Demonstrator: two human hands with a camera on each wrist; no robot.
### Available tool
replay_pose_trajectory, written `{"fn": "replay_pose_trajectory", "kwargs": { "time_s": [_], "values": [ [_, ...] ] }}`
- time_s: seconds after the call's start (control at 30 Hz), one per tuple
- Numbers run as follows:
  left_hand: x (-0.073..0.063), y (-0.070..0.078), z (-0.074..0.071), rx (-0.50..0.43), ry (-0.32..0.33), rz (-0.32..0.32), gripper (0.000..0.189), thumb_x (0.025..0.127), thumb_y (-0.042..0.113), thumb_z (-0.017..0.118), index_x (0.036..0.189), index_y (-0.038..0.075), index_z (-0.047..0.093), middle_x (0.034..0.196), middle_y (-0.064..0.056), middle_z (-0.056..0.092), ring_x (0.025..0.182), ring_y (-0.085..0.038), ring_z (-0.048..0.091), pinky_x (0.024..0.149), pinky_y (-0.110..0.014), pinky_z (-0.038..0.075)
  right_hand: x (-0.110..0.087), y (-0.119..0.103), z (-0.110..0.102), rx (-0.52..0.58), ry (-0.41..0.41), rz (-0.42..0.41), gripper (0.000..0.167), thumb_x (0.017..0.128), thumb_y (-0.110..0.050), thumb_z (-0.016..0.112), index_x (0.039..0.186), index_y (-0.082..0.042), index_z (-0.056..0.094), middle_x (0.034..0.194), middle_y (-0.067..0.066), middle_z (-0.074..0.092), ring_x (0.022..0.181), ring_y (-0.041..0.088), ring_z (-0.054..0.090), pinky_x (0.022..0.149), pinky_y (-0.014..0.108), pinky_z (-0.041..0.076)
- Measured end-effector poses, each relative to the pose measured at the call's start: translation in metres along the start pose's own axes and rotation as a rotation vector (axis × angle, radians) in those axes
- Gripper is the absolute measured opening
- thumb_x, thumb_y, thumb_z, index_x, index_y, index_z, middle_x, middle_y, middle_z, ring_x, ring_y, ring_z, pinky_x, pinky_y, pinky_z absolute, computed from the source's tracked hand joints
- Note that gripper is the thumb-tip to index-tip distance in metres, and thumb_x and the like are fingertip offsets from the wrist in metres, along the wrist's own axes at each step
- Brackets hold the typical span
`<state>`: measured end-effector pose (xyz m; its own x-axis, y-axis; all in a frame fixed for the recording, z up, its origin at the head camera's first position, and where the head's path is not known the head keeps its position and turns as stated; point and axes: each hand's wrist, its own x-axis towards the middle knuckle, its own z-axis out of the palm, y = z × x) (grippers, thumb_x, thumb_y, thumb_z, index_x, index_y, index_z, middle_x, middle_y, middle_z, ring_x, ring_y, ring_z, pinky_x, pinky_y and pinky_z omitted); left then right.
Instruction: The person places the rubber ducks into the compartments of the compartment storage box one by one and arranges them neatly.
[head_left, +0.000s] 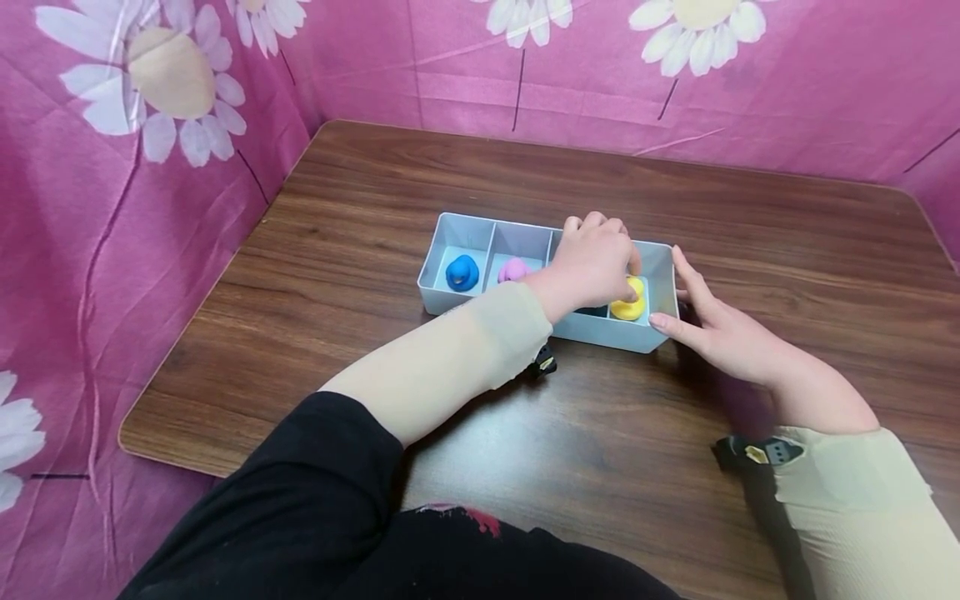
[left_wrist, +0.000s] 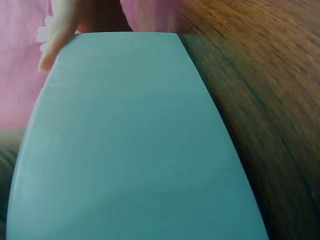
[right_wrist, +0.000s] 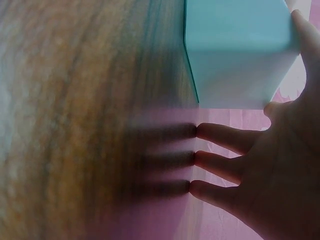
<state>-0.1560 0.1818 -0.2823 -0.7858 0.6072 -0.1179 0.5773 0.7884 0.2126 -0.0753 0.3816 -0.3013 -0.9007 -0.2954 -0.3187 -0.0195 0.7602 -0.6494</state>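
Note:
A light blue-grey box [head_left: 617,335] with several compartments in a row stands on the table. A blue rubber duck [head_left: 462,272] sits in its leftmost compartment, with a pink rubber duck [head_left: 513,269] beside it. Something dark [head_left: 592,311] lies in the third, mostly hidden. My left hand [head_left: 596,257] reaches into the rightmost compartment and pinches a yellow rubber duck [head_left: 628,307]. At the box's right end, my right hand [head_left: 723,333] touches the corners with thumb and forefinger, fingers fairly straight. Its other fingertips [right_wrist: 200,131] rest on the table. The box wall [left_wrist: 125,130] fills the left wrist view.
The brown wooden table [head_left: 322,250] extends around the box on all sides. Pink cloth [head_left: 465,92] with white flowers hangs behind and to the left. Small black wrist devices [head_left: 765,452] show beneath both forearms.

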Motion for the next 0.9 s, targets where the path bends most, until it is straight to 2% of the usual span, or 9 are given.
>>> {"fn": "replay_pose_trajectory", "kwargs": {
  "time_s": [0.13,0.23,0.4,0.57,0.63,0.77,0.9],
  "values": [
    [0.0006,-0.0026,0.0007,0.005,-0.015,0.011,0.032,0.089,0.037,0.069,0.120,0.046,0.069,0.143,0.013,0.045,0.133,-0.013,0.029,0.097,-0.035,0.022,0.0010,0.0001,0.0012,-0.004,0.002,-0.010,0.089,0.102,-0.041,0.053,0.150,-0.045,-0.022,0.154,0.026,0.026,0.140,0.046,0.024,0.103,0.066,0.023],
    [0.0005,-0.0034,0.0008,0.005,-0.025,0.022,0.035,0.090,0.034,0.067,0.122,0.047,0.067,0.149,0.014,0.040,0.136,-0.013,0.025,0.097,-0.035,0.021,0.0026,0.0008,0.0021,-0.003,0.010,-0.015,0.090,0.102,-0.039,0.054,0.151,-0.044,-0.021,0.156,0.024,0.025,0.140,0.043,0.025,0.104,0.064,0.023],
    [-0.0010,-0.0030,0.0002,0.017,-0.011,0.029,0.030,0.090,0.034,0.067,0.118,0.045,0.070,0.147,0.013,0.043,0.136,-0.014,0.026,0.098,-0.035,0.022,0.0035,0.0010,0.0031,0.005,0.017,-0.010,0.091,0.101,-0.038,0.056,0.151,-0.043,-0.020,0.155,0.023,0.027,0.141,0.040,0.025,0.104,0.061,0.023],
    [-0.0021,-0.0023,-0.0003,0.040,0.018,0.033,0.010,0.087,0.038,0.070,0.097,0.038,0.072,0.136,0.012,0.049,0.133,-0.014,0.028,0.097,-0.035,0.022,0.0032,0.0005,0.0033,0.005,0.022,-0.007,0.090,0.101,-0.038,0.056,0.151,-0.045,-0.020,0.156,0.024,0.026,0.141,0.041,0.025,0.105,0.062,0.022],
    [-0.0022,-0.0020,-0.0003,0.051,0.022,0.033,0.009,0.086,0.043,0.071,0.093,0.037,0.072,0.131,0.012,0.050,0.132,-0.014,0.029,0.097,-0.034,0.022,0.0029,0.0005,0.0035,0.003,0.023,-0.004,0.090,0.101,-0.039,0.056,0.151,-0.045,-0.020,0.156,0.023,0.026,0.141,0.041,0.025,0.105,0.063,0.022],
    [-0.0015,-0.0009,0.0000,0.033,0.005,0.038,0.022,0.086,0.051,0.070,0.106,0.041,0.073,0.140,0.010,0.047,0.135,-0.014,0.027,0.100,-0.035,0.021,0.0019,0.0007,0.0040,-0.003,0.023,0.006,0.090,0.101,-0.039,0.055,0.151,-0.045,-0.020,0.156,0.024,0.026,0.141,0.042,0.024,0.104,0.064,0.022],
    [-0.0006,-0.0005,0.0002,-0.001,-0.025,0.053,0.030,0.089,0.042,0.068,0.119,0.047,0.069,0.152,0.011,0.038,0.139,-0.014,0.022,0.101,-0.035,0.020,0.0012,0.0006,0.0040,-0.003,0.025,0.007,0.090,0.102,-0.039,0.055,0.151,-0.043,-0.020,0.156,0.024,0.026,0.141,0.042,0.024,0.104,0.064,0.022]
  ]
}}
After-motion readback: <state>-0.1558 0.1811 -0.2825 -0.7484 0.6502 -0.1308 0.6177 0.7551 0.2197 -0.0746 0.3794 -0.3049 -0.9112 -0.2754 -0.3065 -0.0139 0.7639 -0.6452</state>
